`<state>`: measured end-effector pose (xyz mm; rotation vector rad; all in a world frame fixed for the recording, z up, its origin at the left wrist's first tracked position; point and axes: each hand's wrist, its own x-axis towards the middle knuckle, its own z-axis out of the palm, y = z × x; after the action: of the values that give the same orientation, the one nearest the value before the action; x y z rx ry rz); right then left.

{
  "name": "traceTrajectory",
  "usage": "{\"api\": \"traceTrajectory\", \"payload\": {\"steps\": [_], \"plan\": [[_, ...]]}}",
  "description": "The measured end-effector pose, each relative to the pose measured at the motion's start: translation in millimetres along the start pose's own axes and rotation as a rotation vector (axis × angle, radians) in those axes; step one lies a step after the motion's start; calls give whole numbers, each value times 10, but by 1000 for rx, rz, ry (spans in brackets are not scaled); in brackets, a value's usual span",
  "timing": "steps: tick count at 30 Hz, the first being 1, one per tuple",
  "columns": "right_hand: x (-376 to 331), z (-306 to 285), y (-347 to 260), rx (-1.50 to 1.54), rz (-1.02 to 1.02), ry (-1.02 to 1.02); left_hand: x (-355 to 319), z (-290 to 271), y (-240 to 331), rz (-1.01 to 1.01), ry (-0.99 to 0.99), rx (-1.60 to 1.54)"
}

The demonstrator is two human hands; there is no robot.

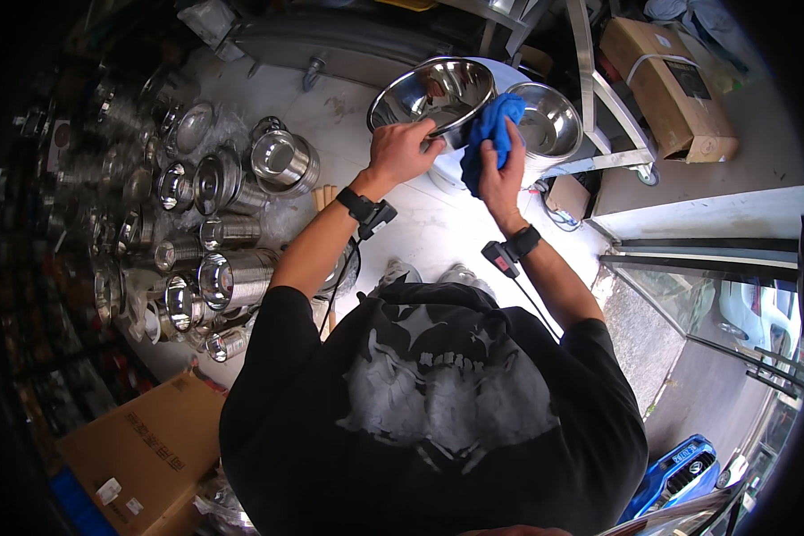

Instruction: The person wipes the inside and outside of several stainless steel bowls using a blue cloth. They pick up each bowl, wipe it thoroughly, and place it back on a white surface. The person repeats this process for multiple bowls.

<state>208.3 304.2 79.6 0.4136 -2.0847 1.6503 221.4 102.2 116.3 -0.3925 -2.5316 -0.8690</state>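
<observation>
A shiny steel bowl (433, 89) is tilted in front of me, its rim gripped by my left hand (403, 154) at the near edge. In my right hand (503, 177) is a bunched blue cloth (492, 134), pressed between thumb and fingers beside the bowl's right side. Whether the cloth touches the bowl's outer wall I cannot tell. Just right of the cloth stands a second steel bowl (549, 121), its open top facing up. Under and behind both bowls shows a round white surface (502, 76), mostly covered by them.
Stacked steel pots and basins (232, 277) crowd the floor at left. A cardboard box (143, 451) sits at lower left, another box (657, 89) at upper right. Beyond the bowls stands a wheeled metal frame (598, 116). A glass door (688, 295) is at right.
</observation>
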Motion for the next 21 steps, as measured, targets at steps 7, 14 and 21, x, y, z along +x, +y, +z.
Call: {"api": "traceTrajectory", "payload": {"steps": [7,14,21], "plan": [[99,266,-169,-196,-104,109,177,110,265,4,103,150],[377,54,247,177,162,2,-18,-15,209,21,102,43],[569,-168,457,529,492,-84,-142,-115,160,116,77,-83]]}}
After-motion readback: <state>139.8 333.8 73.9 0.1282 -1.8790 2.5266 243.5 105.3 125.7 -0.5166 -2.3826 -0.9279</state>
